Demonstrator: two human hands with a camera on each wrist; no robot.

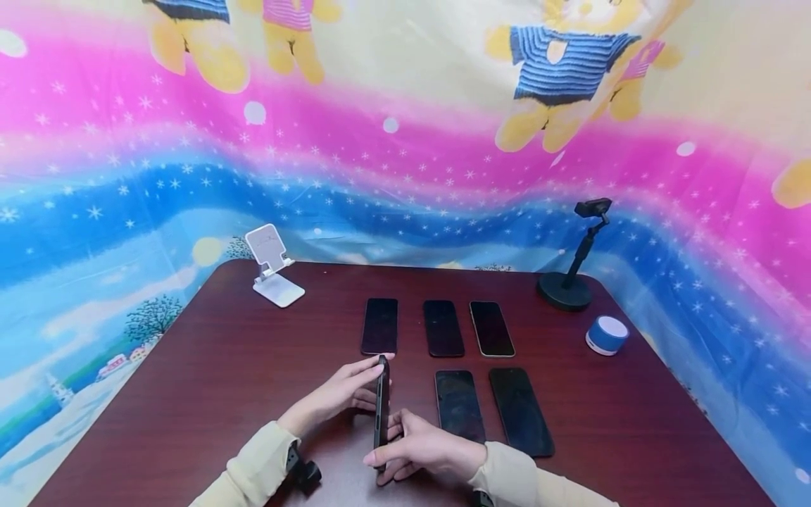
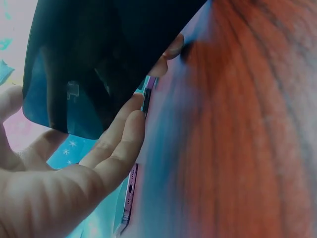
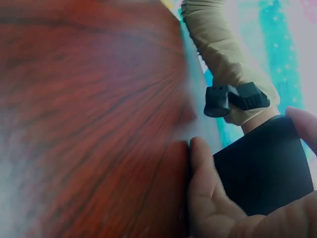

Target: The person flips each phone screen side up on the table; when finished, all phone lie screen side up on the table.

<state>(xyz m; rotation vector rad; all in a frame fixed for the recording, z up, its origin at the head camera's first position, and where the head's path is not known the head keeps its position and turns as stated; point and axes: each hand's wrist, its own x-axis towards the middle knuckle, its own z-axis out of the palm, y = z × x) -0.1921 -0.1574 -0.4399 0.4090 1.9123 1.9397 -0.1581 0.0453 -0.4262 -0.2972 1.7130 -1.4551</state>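
A dark smartphone stands on its long edge just above or on the brown table, its thin side facing up in the head view. My left hand grips its far end, thumb on one face and fingers on the other. At the near end my right hand pinches the same smartphone. In the left wrist view the smartphone's glossy dark face fills the top left, above the left palm. The right wrist view shows its flat dark surface between thumb and fingers.
Several smartphones lie flat: three in a back row, including a black one, and two nearer, one right of my right hand. A white folding stand is back left. A black stand and a blue-and-white cylinder are right.
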